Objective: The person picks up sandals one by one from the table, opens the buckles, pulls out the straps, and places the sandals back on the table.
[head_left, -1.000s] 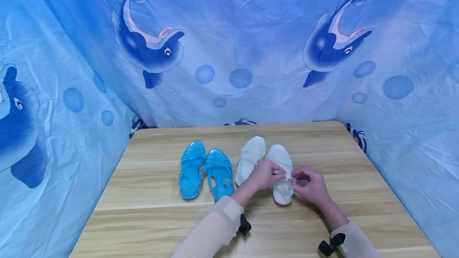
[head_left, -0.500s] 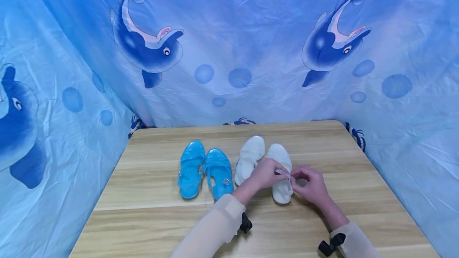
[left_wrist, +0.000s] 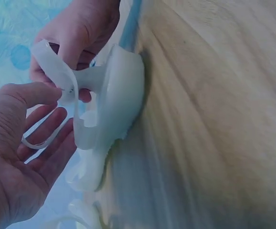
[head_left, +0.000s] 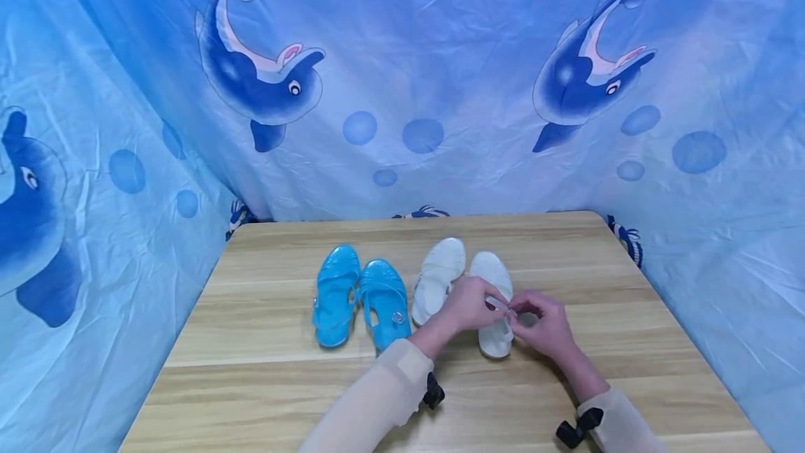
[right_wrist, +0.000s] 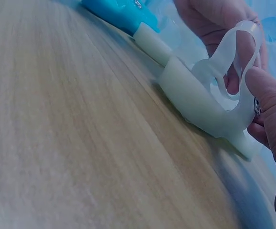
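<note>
A white sandal [head_left: 495, 342] lies on the table, the right one of a white pair, toe away from me. My left hand [head_left: 467, 305] pinches its strap between thumb and fingers from the left. From the right, my right hand [head_left: 546, 324] pinches the strap beside a small metal buckle [right_wrist: 257, 107]. The strap [right_wrist: 230, 45] stands up in a loop above the sole in the right wrist view. Both hands' fingertips meet close together over the sandal. The other white sandal [head_left: 443, 268] lies just left, partly hidden by my left hand.
Two blue sandals [head_left: 336, 292] lie side by side left of the white pair, near my left forearm. A wood-grain table [head_left: 264, 397] bears them all. Blue dolphin-print cloth [head_left: 390, 75] hangs behind and at both sides.
Both hands keep pinching the white sandal's strap. The left fingertips have shifted slightly right, and the strap shows more between them. The sandals stay in place.
</note>
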{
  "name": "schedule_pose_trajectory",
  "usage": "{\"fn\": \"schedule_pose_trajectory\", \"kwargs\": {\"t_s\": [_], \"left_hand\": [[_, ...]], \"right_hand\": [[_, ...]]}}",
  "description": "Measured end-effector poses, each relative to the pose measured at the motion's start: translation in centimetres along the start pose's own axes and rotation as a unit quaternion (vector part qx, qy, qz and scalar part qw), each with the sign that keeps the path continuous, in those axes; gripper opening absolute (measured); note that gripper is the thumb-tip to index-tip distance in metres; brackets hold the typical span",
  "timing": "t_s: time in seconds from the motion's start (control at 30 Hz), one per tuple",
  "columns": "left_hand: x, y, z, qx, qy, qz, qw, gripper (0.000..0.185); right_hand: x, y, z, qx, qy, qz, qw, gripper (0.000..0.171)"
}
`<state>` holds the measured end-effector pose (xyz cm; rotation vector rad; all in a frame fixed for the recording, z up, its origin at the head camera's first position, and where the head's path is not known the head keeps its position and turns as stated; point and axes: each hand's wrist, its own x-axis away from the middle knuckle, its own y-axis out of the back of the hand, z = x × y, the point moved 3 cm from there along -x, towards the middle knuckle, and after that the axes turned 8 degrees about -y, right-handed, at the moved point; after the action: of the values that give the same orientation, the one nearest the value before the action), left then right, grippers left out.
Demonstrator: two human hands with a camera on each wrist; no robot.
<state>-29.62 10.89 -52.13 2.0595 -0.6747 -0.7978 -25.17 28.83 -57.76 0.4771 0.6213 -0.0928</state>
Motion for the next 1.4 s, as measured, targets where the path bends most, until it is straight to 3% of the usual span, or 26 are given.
{"fn": "schedule_pose_trajectory", "kwargs": {"t_s": [0.13, 0.33, 0.63, 0.87, 1.17, 1.4], "left_hand": [[-0.1, -0.1, -0.1, -0.027, -0.018, 0.002, 0.9995, 0.014], [0.2, -0.3, 0.3, 0.008, -0.013, 0.008, 0.9999, 0.014], [0.3, -0.5, 0.2, 0.025, 0.002, 0.005, 0.9997, 0.012], [-0.1, -0.5, 0.1, 0.013, -0.027, 0.009, 0.9995, 0.015], [0.0, 0.0, 1.0, 0.064, 0.006, 0.002, 0.9979, 0.015], [0.0, 0.0, 1.1, 0.071, 0.02, 0.007, 0.9973, 0.015]], "right_hand": [[0.2, 0.1, -0.9, -0.005, -0.01, 0.009, 1.0, 0.041], [0.5, -0.1, -1.2, -0.02, 0.0, 0.006, 1.0, 0.043], [0.8, -0.3, -1.5, -0.017, 0.012, 0.001, 1.0, 0.037], [0.6, 0.0, -1.6, -0.057, 0.016, 0.027, 0.998, 0.034], [0.0, 0.1, -1.7, -0.146, 0.005, 0.071, 0.987, 0.021], [0.3, 0.4, -1.8, -0.145, -0.01, 0.088, 0.986, 0.034]]}}
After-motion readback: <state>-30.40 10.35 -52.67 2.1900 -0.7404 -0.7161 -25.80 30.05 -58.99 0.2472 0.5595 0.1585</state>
